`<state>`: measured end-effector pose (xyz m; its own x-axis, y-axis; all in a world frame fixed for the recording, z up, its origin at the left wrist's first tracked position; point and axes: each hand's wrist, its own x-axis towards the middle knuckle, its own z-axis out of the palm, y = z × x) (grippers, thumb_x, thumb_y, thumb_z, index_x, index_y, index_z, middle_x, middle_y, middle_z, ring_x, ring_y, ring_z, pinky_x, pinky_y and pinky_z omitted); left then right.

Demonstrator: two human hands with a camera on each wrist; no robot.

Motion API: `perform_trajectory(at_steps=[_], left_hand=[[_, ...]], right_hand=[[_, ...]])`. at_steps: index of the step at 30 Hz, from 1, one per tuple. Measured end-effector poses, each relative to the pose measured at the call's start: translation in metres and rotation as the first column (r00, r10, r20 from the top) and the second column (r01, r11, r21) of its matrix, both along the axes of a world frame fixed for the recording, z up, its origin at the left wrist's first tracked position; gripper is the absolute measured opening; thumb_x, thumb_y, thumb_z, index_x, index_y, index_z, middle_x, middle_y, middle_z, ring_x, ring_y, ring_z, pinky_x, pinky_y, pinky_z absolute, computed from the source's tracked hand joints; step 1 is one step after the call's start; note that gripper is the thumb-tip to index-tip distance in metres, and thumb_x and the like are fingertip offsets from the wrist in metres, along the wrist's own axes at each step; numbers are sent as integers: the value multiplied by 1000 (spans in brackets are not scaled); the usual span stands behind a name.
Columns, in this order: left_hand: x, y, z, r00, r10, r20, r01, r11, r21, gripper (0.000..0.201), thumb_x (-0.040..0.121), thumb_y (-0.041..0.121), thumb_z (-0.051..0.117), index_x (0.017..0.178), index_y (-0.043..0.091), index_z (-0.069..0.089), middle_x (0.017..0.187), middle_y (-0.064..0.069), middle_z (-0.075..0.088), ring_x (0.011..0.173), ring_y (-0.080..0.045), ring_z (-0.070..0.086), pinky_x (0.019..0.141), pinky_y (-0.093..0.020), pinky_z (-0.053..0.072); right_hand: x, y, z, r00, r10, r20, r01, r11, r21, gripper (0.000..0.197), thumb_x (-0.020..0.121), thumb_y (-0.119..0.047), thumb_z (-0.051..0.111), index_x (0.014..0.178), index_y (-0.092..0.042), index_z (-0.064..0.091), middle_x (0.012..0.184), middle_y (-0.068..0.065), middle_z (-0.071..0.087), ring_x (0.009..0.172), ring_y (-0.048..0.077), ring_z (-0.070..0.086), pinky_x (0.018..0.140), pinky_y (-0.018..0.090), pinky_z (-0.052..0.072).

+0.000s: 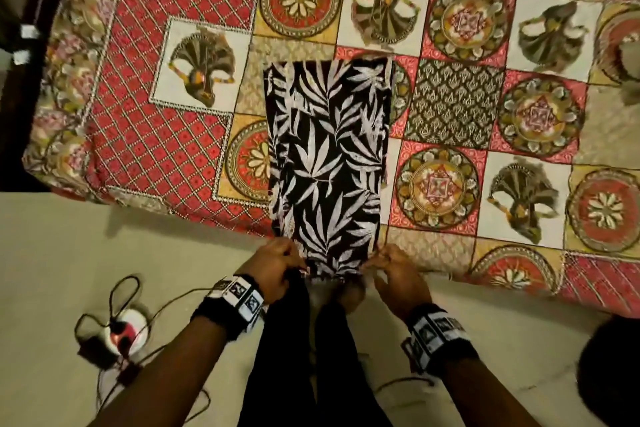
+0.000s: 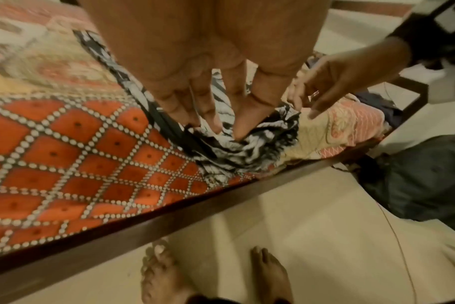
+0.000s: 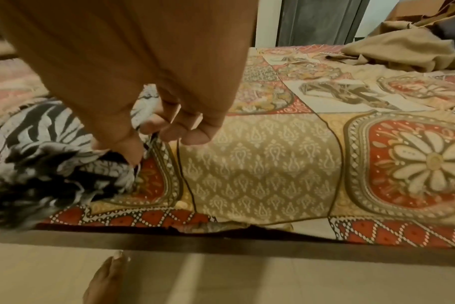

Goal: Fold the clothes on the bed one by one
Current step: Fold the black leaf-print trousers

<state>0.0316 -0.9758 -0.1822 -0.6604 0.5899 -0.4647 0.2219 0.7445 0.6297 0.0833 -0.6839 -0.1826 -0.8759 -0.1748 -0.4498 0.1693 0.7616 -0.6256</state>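
Note:
A black garment with white leaf print [image 1: 329, 156] lies as a long flat strip across the patchwork bedspread [image 1: 450, 107], its near end bunched at the bed's front edge. My left hand [image 1: 294, 262] pinches the near left corner; in the left wrist view its thumb and fingers [image 2: 213, 123] close on the gathered fabric [image 2: 260, 144]. My right hand [image 1: 375, 262] holds the near right corner. In the right wrist view my right hand [image 3: 148, 142] curls its fingers on the garment's edge [image 3: 52, 144]. The two hands are about a garment's width apart.
A heap of beige cloth [image 3: 403, 47] lies at the far end of the bed. The dark wooden bed rail [image 2: 169, 222] runs just in front of my bare feet [image 2: 164, 273]. On the floor are a power reel with cables [image 1: 124, 329] at left and a dark bag [image 2: 424, 174] at right.

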Motion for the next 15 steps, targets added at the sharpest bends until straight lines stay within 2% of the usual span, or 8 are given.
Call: perform_trajectory(at_steps=[2,5,7,9,10,11,13,15], left_hand=[[15,1,-5,1000,7,18,-6,1000,-20,54,58,3,63,111,13,72,114,-16,63,107,-39,61,95,-42,52],[18,6,1,991,102,-91,-105,994,-35,42,83,20,52,122,12,66,131,-17,58,124,-39,54,102,-53,48],[9,13,6,963,182,-200,-199,978,-69,44,97,36,45,133,16,59,147,-11,48,141,-30,39,113,-50,38],[-7,23,7,937,204,-283,-248,960,-129,53,102,41,35,149,19,40,162,-3,27,152,-21,14,122,-40,15],[-20,28,3,929,205,-307,-260,954,-150,56,102,40,30,153,18,32,164,-1,20,154,-19,6,123,-37,9],[-34,35,-2,928,206,-310,-266,949,-167,57,102,39,27,155,16,26,165,-2,15,154,-20,3,123,-39,9],[-64,48,-23,937,198,-288,-259,946,-192,58,102,34,25,155,12,20,165,-6,13,154,-24,2,121,-45,16],[-89,56,-48,934,206,-293,-272,940,-204,60,102,34,27,156,11,15,166,-7,11,154,-24,2,121,-48,18]], right_hand=[[8,-1,0,997,37,-65,-34,998,46,28,76,-20,52,88,-19,77,92,15,65,82,40,66,70,44,57],[2,-3,12,997,-19,-80,25,997,77,33,84,-26,45,96,-18,74,101,11,63,91,34,61,77,44,55],[-14,-12,21,987,-18,-158,42,987,152,34,88,-29,45,103,-17,73,107,8,64,97,29,60,82,44,55],[-38,-30,29,970,27,-240,21,981,195,34,90,-27,51,115,-14,71,119,8,67,114,28,60,100,48,52],[-54,-41,26,960,63,-271,-6,978,207,38,88,-22,56,122,-11,69,127,9,67,124,29,57,109,49,45],[-68,-54,21,950,96,-296,-32,976,213,45,85,-16,61,129,-8,66,135,11,64,133,31,53,114,49,37],[-97,-76,0,961,101,-257,-50,979,199,62,83,-6,63,144,-5,53,151,12,51,146,30,39,120,48,29],[-118,-87,-30,980,58,-192,-20,980,196,65,93,-7,53,155,-7,35,163,11,31,153,26,21,124,47,24]])
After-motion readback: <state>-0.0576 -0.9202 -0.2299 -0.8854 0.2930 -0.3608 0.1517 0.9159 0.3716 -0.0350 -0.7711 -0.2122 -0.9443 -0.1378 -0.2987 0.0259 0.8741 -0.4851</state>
